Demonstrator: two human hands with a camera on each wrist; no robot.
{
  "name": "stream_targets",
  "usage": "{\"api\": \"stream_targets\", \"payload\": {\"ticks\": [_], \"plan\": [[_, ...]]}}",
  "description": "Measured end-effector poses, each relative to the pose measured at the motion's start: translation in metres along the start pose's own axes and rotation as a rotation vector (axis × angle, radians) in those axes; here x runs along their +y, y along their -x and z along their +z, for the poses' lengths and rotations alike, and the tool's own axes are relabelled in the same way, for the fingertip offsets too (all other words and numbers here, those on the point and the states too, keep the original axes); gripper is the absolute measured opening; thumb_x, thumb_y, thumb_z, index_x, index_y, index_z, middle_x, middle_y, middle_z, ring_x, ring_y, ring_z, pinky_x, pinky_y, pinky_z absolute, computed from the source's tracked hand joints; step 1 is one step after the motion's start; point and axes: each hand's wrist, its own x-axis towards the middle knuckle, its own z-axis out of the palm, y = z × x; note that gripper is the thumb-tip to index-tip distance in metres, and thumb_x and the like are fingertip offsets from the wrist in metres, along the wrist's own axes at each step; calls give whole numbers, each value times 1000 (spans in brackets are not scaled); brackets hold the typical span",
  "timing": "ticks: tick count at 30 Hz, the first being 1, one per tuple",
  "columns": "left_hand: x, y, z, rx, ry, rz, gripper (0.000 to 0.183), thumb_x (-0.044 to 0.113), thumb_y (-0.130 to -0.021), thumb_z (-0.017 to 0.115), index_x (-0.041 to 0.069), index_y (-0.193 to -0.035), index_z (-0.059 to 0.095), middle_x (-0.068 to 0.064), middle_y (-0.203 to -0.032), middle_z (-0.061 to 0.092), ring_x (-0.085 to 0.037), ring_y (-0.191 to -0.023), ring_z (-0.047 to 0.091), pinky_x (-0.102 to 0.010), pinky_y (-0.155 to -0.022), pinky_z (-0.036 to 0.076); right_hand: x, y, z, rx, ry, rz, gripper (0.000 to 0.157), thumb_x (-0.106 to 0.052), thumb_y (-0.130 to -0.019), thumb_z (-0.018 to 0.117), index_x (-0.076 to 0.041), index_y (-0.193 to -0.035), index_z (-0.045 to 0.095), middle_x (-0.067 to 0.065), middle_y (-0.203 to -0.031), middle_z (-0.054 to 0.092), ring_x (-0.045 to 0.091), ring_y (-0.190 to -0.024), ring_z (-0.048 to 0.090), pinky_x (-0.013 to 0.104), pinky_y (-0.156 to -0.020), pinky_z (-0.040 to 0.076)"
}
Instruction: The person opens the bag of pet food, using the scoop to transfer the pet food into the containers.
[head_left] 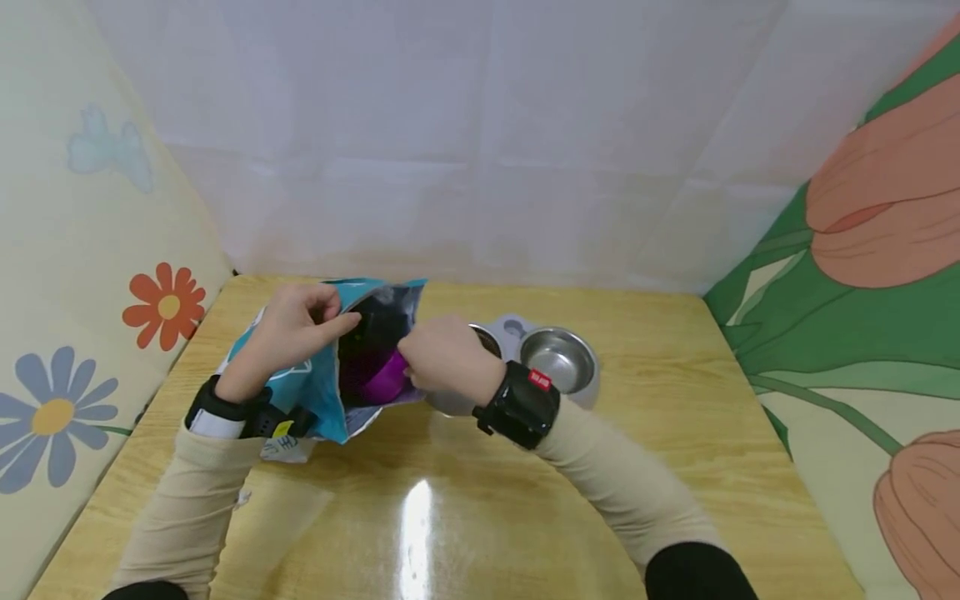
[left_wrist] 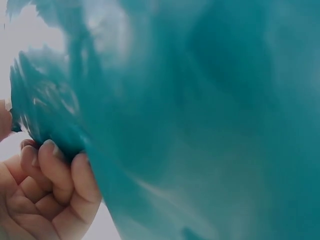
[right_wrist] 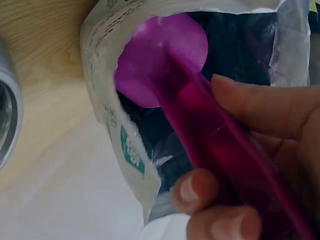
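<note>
A blue and white foil-lined bag [head_left: 326, 383] lies tilted on the table, its mouth facing right. My left hand [head_left: 296, 329] pinches the upper edge of that mouth between thumb and curled fingers; in the left wrist view the fingers [left_wrist: 60, 175] curl against the teal film. My right hand [head_left: 450, 358] grips a purple scoop [right_wrist: 210, 125] by its channelled handle. The round bowl of the scoop sits inside the bag opening, its underside turned to the right wrist camera. Deeper contents of the bag are dark and hidden.
Right of the bag stands a grey double pet feeder with a steel bowl [head_left: 558, 358]; the other bowl [head_left: 487, 340] is partly covered by my right hand. A white sheet [head_left: 480, 167] hangs behind the wooden table [head_left: 510, 525]. Flower-patterned panels flank both sides.
</note>
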Motion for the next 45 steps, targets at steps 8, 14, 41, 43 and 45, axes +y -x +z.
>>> {"api": "stream_targets", "payload": {"ticks": [8, 14, 41, 43, 45], "plan": [[-6, 2, 7, -18, 50, 17, 38, 2, -78, 68, 10, -56, 38, 6, -51, 29, -7, -41, 30, -24, -37, 23, -12, -13, 7, -71, 32, 4, 10, -22, -83, 57, -18, -73, 59, -4, -72, 58, 11, -57, 52, 31, -48, 43], [-16, 5, 11, -36, 42, 13, 39, 0, -78, 67, 11, -56, 37, 7, -51, 28, -8, -41, 30, -24, -37, 23, -20, -20, 18, -63, 63, 21, 10, -26, -82, 59, -20, -74, 60, -6, -69, 58, 11, -57, 53, 31, -47, 44], [-22, 17, 19, -42, 42, 3, 38, 4, -79, 67, 12, -58, 36, 11, -52, 25, -3, -40, 28, -21, -38, 24, -46, -28, 65, 230, 15, 42, 29, -24, -76, 66, -20, -53, 49, -7, -49, 42, 7, -41, 38, 22, -35, 28], [-23, 15, 18, -36, 35, 9, 38, 4, -79, 67, 12, -58, 36, 10, -52, 25, -3, -40, 27, -21, -38, 23, -45, -28, 64, 252, 16, 36, 31, -23, -76, 66, -20, -52, 47, -7, -48, 40, 6, -41, 38, 22, -35, 28], [-23, 13, 17, -32, 23, 12, 38, 4, -79, 66, 12, -58, 36, 10, -52, 25, -2, -40, 27, -20, -38, 23, -43, -30, 63, 268, 18, 34, 31, -23, -76, 66, -20, -52, 46, -8, -48, 40, 6, -41, 38, 22, -35, 28]]}}
